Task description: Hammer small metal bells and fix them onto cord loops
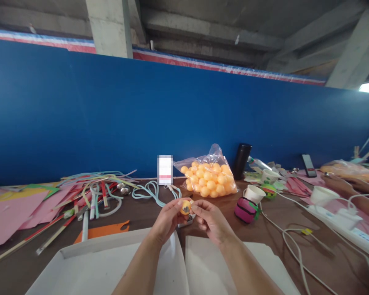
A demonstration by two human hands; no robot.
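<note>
My left hand (167, 219) pinches a small orange ball (186, 207) with a dark patch on its near side, holding it above the brown table. My right hand (211, 219) is curled close beside the ball, fingertips touching or nearly touching it. A small grey metal object (186, 222) lies on the table just under the hands. Behind them sits a clear plastic bag (209, 176) full of orange balls. Two white cardboard trays (89, 266) lie under my forearms.
Pink paper sheets (15, 213), coloured strips and sticks lie at the left. A light-blue cord (150, 190), a black cylinder (242, 160), paper cups (254, 193), a pink pouch (246, 209), a white power strip (350, 229) with cables, and another person's forearms (350, 190) are at the right.
</note>
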